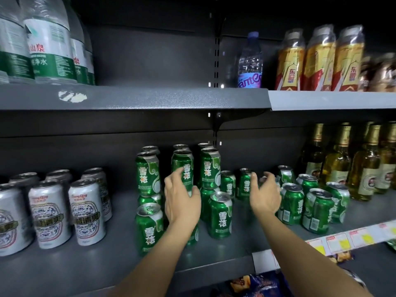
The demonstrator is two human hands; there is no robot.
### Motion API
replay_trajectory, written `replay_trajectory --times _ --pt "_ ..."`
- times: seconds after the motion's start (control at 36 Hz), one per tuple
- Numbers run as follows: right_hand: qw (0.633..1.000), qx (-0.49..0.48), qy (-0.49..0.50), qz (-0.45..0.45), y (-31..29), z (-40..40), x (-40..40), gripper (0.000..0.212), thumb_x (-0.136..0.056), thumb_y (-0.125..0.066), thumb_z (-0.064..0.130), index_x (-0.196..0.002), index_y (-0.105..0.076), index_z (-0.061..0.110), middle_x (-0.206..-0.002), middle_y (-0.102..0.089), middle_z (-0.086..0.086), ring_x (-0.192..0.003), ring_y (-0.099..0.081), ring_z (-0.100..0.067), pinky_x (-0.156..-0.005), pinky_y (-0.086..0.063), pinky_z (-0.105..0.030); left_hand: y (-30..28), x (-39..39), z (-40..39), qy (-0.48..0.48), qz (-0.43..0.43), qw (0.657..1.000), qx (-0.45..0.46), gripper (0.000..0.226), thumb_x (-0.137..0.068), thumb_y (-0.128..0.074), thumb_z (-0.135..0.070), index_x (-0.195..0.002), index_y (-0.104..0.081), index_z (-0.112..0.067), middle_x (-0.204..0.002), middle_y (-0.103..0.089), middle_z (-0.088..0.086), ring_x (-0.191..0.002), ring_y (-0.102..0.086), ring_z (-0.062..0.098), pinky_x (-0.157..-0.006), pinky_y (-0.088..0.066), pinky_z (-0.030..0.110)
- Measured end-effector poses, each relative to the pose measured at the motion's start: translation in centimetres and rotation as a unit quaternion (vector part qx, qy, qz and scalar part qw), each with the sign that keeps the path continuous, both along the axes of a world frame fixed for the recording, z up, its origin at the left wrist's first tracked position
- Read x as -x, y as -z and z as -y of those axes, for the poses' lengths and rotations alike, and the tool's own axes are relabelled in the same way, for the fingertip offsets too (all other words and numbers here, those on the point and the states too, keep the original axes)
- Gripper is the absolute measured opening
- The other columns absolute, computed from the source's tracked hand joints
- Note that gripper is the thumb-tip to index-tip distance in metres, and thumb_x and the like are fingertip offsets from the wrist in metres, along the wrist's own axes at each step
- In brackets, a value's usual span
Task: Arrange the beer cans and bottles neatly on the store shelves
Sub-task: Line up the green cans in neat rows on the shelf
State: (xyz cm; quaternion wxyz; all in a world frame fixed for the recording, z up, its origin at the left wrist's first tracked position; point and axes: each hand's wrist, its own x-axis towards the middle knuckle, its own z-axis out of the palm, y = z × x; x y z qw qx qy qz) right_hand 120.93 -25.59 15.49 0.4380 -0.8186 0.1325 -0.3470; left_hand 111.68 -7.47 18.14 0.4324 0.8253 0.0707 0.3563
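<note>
Both hands are reaching into the middle shelf point(120, 243), among the green beer cans. The left hand point(182, 202) is sitting in front of the stacked green cans point(182, 168), its fingers loosely curved and spread; the fingertips are lying against or just in front of a can partly hidden behind the palm, and I cannot tell whether the grip is actually closing on it. The right hand point(264, 196) is hovering palm-inward with thumb and fingers apart, its grip open and holding nothing, just beside a small green can point(244, 185) standing at the back.

The green cans are standing upright in a loose cluster. On the left of the cluster they are stacked two high in three columns, with single cans in front, one of them point(220, 217) standing between the two hands. To the right a further group of green cans point(317, 209) is standing unevenly, some turned with their barcodes outward.

At the left end of the shelf, silver beer cans point(85, 213) are standing in rows. At the right end, amber glass bottles point(364, 168) with gold foil necks are standing together. On the upper shelf point(150, 97), large water bottles point(49, 43) are sitting on the left, a small water bottle with a purple label point(249, 61) near the middle, and gold-wrapped bottles point(319, 61) on the right.
</note>
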Motion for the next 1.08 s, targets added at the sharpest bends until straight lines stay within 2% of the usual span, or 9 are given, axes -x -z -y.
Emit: replay_trajectory --times 0.19,0.42,0.56,0.64,0.69,0.81,0.94,1.03,1.08 --pt "0.984 0.022 0.169 -0.044 1.9 7.2 2.7 0.056 -0.091 -0.06 0.039 -0.13 -0.047 0.002 -0.128 -0.055 -0.021 -0.119 -0.047 -0.039 -0.095 -0.037 -0.047 1.7 0.3 5.3 0.104 -0.006 0.992 -0.064 0.039 -0.09 -0.057 -0.016 -0.125 -0.049 -0.03 -0.127 -0.043 -0.007 -0.113 -0.046 0.013 -0.081 -0.046 0.032" --pt "0.974 0.069 0.212 -0.05 2.9 14.0 2.5 0.065 -0.087 -0.064 0.046 -0.128 -0.045 -0.001 -0.126 -0.052 -0.026 -0.119 -0.045 -0.042 -0.093 -0.037 -0.051 4.7 0.7 10.9 0.129 -0.048 0.987 -0.08 0.035 -0.09 -0.056 -0.015 -0.122 -0.054 -0.028 -0.127 -0.044 -0.009 -0.117 -0.046 0.013 -0.086 -0.046 0.032" --pt "0.993 0.046 0.07 -0.079 4.0 17.2 1.2 0.088 -0.083 -0.063 0.057 -0.144 -0.031 0.004 -0.142 -0.043 -0.022 -0.129 -0.042 -0.04 -0.102 -0.035 -0.05 5.6 0.0 13.5 0.123 -0.072 0.987 -0.068 0.035 -0.089 -0.057 -0.015 -0.12 -0.054 -0.031 -0.125 -0.044 -0.011 -0.113 -0.048 0.013 -0.079 -0.046 0.029" --pt "0.996 0.026 -0.013 -0.082 5.4 17.7 0.8 0.098 -0.08 -0.075 0.041 -0.152 -0.017 0.01 -0.151 -0.037 -0.014 -0.134 -0.04 -0.037 -0.106 -0.037 -0.05 6.1 -0.4 14.9 0.122 -0.08 0.987 -0.06 0.036 -0.089 -0.058 -0.014 -0.12 -0.054 -0.031 -0.122 -0.045 -0.01 -0.113 -0.049 0.014 -0.086 -0.047 0.033" --pt "0.997 0.005 -0.017 -0.073 5.7 17.6 0.9 0.098 -0.079 -0.077 0.035 -0.152 -0.016 0.013 -0.151 -0.039 -0.011 -0.134 -0.041 -0.035 -0.104 -0.04 -0.05 6.3 -0.3 15.6 0.122 -0.083 0.987 -0.059 0.036 -0.089 -0.058 -0.014 -0.12 -0.054 -0.032 -0.122 -0.045 -0.011 -0.111 -0.05 0.014 -0.082 -0.046 0.029" --pt "0.999 -0.009 0.037 -0.002 5.3 16.5 2.0 0.091 -0.074 -0.08 0.041 -0.145 -0.031 0.013 -0.14 -0.051 -0.011 -0.127 -0.047 -0.034 -0.101 -0.043 -0.049 6.5 0.1 16.3 0.129 -0.081 0.986 -0.062 0.038 -0.089 -0.058 -0.013 -0.122 -0.053 -0.031 -0.123 -0.044 -0.011 -0.109 -0.049 0.011 -0.074 -0.041 0.022" --pt "0.994 -0.018 0.013 0.104 1.8 12.9 4.4 0.083 -0.072 -0.079 0.045 -0.139 -0.04 0.017 -0.13 -0.054 -0.01 -0.122 -0.047 -0.03 -0.1 -0.042 -0.045 6.1 1.0 16.3 0.172 -0.065 0.982 -0.043 0.042 -0.088 -0.062 -0.015 -0.124 -0.051 -0.031 -0.124 -0.044 -0.012 -0.116 -0.048 0.007 -0.087 -0.046 0.028" --pt "0.988 -0.009 -0.096 0.121 -0.7 9.8 5.5 0.08 -0.071 -0.079 0.046 -0.135 -0.037 0.024 -0.125 -0.056 -0.004 -0.115 -0.053 -0.025 -0.091 -0.045 -0.038 5.3 1.2 15.5 0.199 -0.063 0.978 -0.018 0.058 -0.085 -0.068 -0.026 -0.137 -0.042 -0.031 -0.132 -0.043 -0.014 -0.122 -0.043 0.005 -0.1 -0.041 0.029" --pt "0.977 -0.021 -0.183 0.103 -2.0 7.4 6.2 0.072 -0.07 -0.081 0.043 -0.125 -0.036 0.027 -0.115 -0.058 0.0 -0.105 -0.057 -0.022 -0.086 -0.047 -0.036 4.5 1.3 14.4 0.224 -0.075 0.971 0.04 0.073 -0.083 -0.072 -0.03 -0.144 -0.033 -0.032 -0.14 -0.04 -0.015 -0.128 -0.039 0.004 -0.107 -0.037 0.031"
